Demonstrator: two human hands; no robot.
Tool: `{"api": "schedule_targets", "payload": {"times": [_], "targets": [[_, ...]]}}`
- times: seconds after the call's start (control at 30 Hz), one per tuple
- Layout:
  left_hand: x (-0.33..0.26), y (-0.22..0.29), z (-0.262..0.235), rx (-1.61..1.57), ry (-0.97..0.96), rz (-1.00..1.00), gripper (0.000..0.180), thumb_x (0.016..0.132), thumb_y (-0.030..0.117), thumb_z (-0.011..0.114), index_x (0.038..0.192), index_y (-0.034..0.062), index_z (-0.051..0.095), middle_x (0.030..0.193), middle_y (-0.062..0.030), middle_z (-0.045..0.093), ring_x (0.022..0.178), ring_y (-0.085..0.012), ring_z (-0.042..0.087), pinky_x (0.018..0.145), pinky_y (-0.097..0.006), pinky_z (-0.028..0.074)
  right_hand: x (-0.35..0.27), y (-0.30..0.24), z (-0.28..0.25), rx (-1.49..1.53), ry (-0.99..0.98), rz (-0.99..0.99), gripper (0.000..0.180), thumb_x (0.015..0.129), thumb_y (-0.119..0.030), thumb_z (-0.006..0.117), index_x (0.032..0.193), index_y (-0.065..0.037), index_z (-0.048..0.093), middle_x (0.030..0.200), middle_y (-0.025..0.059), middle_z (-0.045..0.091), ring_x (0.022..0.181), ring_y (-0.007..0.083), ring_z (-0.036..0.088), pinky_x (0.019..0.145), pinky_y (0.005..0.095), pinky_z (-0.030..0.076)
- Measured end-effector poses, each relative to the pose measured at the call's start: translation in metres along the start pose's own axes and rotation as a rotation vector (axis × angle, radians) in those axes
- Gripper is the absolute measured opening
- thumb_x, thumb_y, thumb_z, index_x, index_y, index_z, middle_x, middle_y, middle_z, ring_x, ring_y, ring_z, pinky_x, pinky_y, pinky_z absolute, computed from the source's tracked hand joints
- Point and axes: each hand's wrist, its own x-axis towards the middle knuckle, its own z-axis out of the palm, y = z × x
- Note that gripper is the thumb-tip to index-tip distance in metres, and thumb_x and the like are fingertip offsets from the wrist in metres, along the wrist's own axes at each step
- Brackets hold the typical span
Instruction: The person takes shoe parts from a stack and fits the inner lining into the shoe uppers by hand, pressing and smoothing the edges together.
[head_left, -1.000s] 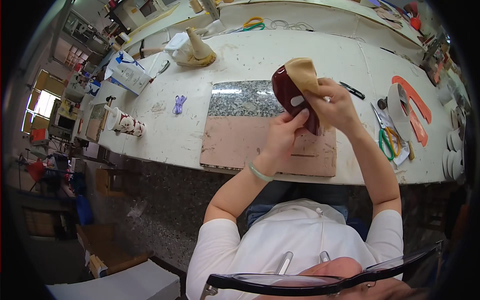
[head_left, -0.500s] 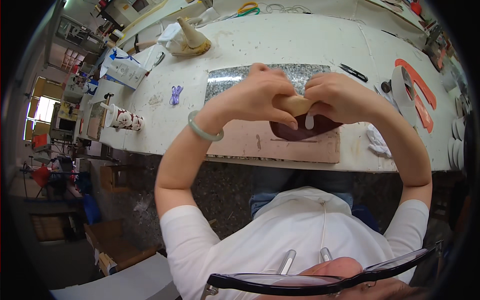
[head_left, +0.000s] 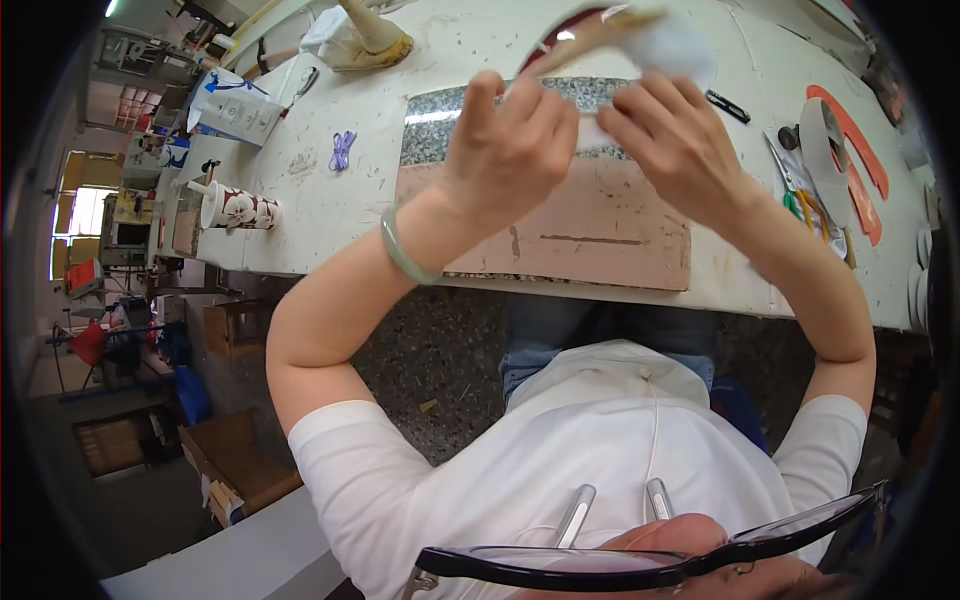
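Observation:
Both my hands are raised over the far half of a board and closed round a dark red, glossy, leather-like piece (head_left: 570, 32) with a tan edge. It arcs up beyond my fingers, and its pale far end is smeared by motion. My left hand (head_left: 515, 140), below a pale green bangle (head_left: 402, 248), curls round its left end. The right hand (head_left: 680, 145) has its fingers bent in near a pale strip between the hands; its exact grip is blurred. Beneath lies the pinkish board (head_left: 600, 225), over a speckled grey slab (head_left: 430, 130).
To the right lie scissors (head_left: 785, 165), a black-handled cutter (head_left: 728, 106), a roll of pale tape (head_left: 824, 150) and an orange-red curved piece (head_left: 850, 145). A patterned cup (head_left: 240, 210), purple cord (head_left: 342, 150), box (head_left: 235, 108) and crusted cone-shaped pot (head_left: 370, 40) stand left.
My hands have lifted the dark red piece off the board and swung it up and away. The white crumpled cloth at the right is no longer visible; scissors now show there.

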Motion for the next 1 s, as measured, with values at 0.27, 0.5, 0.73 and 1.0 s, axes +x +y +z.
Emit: {"api": "schedule_targets", "payload": {"times": [0.27,0.5,0.73,1.0], "targets": [[-0.058,0.051,0.013,-0.134,-0.290,0.164,0.005,0.072,0.012,0.058,0.075,0.0100,0.061,0.070,-0.0044,0.052,0.075,-0.0191,0.055,0.081,-0.039,0.035,-0.065,-0.050,0.034,0.267,-0.272,0.005,0.011,0.069,-0.012,0.059,0.078,-0.005,0.060,0.079,0.0066,0.052,0.081,0.0235,0.052,0.076,0.0374,0.043],[-0.044,0.026,0.027,-0.768,-0.741,-0.328,0.019,0.081,0.022,0.068,0.093,0.0065,0.068,0.077,-0.0120,0.067,0.075,-0.0259,0.065,0.076,-0.035,0.044,-0.052,-0.045,0.036,0.630,-0.535,0.589,0.018,0.079,-0.025,0.070,0.086,-0.009,0.065,0.078,0.0104,0.067,0.077,0.0323,0.063,0.069,0.0434,0.048],[-0.029,0.015,0.032,-0.907,-0.974,-0.524,0.026,0.078,0.026,0.071,0.092,0.0039,0.068,0.082,-0.0158,0.069,0.080,-0.0301,0.067,0.071,-0.038,0.051,-0.038,-0.035,0.044,0.645,-0.773,0.679,0.020,0.080,-0.029,0.069,0.086,-0.009,0.070,0.077,0.0108,0.069,0.075,0.0297,0.066,0.069,0.0408,0.050],[-0.029,0.022,0.033,-0.797,-0.923,-0.440,0.021,0.078,0.024,0.068,0.087,0.0051,0.069,0.078,-0.0133,0.069,0.077,-0.0316,0.067,0.072,-0.041,0.052,-0.034,-0.035,0.048,0.614,-0.802,0.680,0.018,0.075,-0.023,0.070,0.082,-0.007,0.071,0.073,0.0117,0.068,0.071,0.0299,0.065,0.066,0.0405,0.050]]}}
